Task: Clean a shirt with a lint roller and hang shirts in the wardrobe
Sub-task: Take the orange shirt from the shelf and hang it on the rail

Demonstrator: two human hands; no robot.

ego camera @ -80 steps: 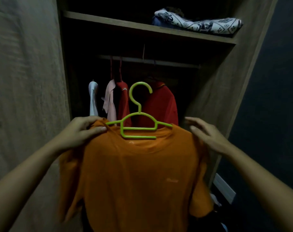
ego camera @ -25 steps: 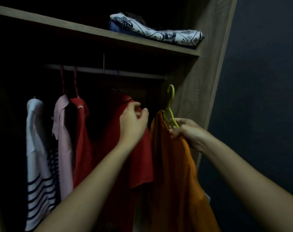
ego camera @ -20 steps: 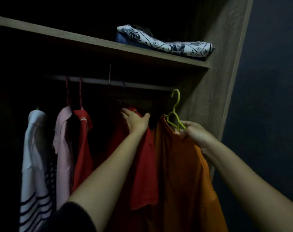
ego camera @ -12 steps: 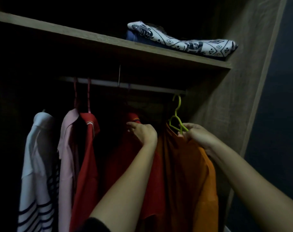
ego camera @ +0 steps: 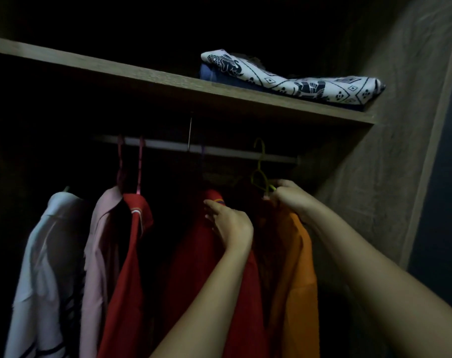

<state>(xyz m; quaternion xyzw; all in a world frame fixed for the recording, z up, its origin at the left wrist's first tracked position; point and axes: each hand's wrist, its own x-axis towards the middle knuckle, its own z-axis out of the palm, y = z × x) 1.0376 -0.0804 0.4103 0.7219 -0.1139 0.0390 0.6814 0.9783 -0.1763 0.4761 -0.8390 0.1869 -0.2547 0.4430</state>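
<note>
reaching into a dim wardrobe point(ego camera: 390, 156) with both arms, wooden side panel rising at 3 o'clock. pinching the shoulder end of a green hanger point(ego camera: 259, 174) with the right hand point(ego camera: 288, 196), fingers closed tight around the plastic and the fabric bunched beneath it. hanging from that hanger, an orange shirt point(ego camera: 296, 275), draping down toward 5 o'clock. sitting at the rail point(ego camera: 219, 151) with its hook up at 12 o'clock of the hand (too dark to tell whether the hook is resting on the bar or just beside it). pressing the left hand point(ego camera: 232, 226) against a red shirt point(ego camera: 201, 267) just beside the orange one, at its 9 o'clock; fingers curled loosely over the cloth, knuckles toward the camera, and whether gripping or only pushing, cannot tell. hanging further toward 9 o'clock, another red shirt point(ego camera: 131, 259), a pale pink shirt point(ego camera: 100, 254) touching it, then a white striped shirt point(ego camera: 44, 267) at the far edge. lying on the shelf point(ego camera: 142, 76) at 1 o'clock, a folded patterned cloth point(ego camera: 297, 81) in white and black over something blue.
</note>
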